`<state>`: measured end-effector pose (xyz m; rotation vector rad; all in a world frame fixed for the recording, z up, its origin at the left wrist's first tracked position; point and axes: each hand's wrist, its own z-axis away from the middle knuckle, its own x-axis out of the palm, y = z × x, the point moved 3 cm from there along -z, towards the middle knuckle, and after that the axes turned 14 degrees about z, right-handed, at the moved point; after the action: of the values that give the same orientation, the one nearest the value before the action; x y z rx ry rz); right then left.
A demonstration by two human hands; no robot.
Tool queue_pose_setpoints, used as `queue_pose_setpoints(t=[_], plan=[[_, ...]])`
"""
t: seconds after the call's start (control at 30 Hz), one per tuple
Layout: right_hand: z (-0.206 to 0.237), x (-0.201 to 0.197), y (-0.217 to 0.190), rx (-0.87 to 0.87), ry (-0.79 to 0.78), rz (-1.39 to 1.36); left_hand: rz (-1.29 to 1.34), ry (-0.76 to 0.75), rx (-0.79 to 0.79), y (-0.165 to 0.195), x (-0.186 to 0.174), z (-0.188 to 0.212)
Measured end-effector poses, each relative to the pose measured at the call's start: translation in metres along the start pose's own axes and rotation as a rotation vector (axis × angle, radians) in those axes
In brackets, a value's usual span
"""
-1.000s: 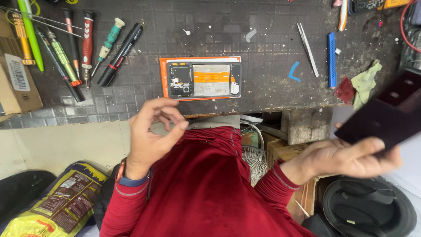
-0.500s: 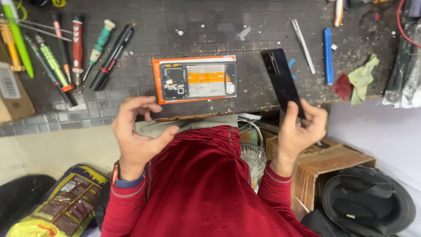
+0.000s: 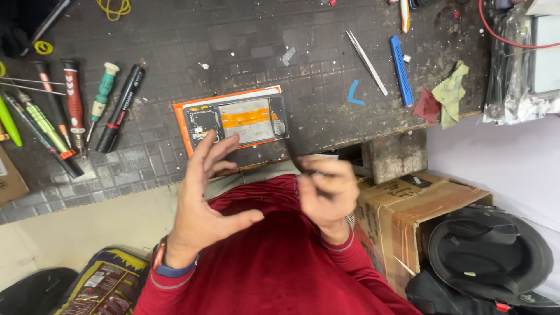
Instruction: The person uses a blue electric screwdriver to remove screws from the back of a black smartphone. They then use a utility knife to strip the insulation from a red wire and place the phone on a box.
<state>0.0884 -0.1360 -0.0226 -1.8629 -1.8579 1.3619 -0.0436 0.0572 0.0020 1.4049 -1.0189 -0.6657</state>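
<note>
An opened phone (image 3: 245, 119), its insides and an orange strip showing, lies on an orange mat (image 3: 181, 125) on the dark workbench (image 3: 233, 46). My left hand (image 3: 204, 204) hovers just in front of the phone with its fingers spread and nothing in it. To the right, at the bench's front edge, my right hand (image 3: 329, 195) is blurred. It grips a thin black panel (image 3: 290, 153), seen edge-on, that points up toward the phone's right end.
Several screwdrivers (image 3: 74, 108) lie at the left of the bench. Tweezers (image 3: 366, 62), a blue pry tool (image 3: 401, 70) and cloth scraps (image 3: 449, 93) lie at the right. Below the bench stand a cardboard box (image 3: 408, 210) and a black helmet (image 3: 490, 251).
My right hand has brought the black panel in from the far right to the bench's front edge, and it now shows edge-on. My left hand has opened its fingers wide.
</note>
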Motion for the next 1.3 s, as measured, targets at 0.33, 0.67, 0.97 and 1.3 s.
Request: queue_pose_setpoints(t=[0.33,0.67,0.97,1.3], plan=[[-0.049,0.039,0.014,-0.257,-0.168,0.288,-0.377,0.3,0.004,-0.006,-0.026,-0.001],[-0.058,0.041,0.025,-0.113,-0.414,0.296,-0.778,0.154,0.103,-0.008,-0.034,-0.029],[-0.072,0.039,0.022,-0.215,-0.581,0.368,-0.789,0.122,0.057,-0.004,-0.035,-0.04],[-0.087,0.037,0.043,-0.133,-0.736,0.278,-0.796,0.186,0.061,-0.009,-0.032,-0.047]])
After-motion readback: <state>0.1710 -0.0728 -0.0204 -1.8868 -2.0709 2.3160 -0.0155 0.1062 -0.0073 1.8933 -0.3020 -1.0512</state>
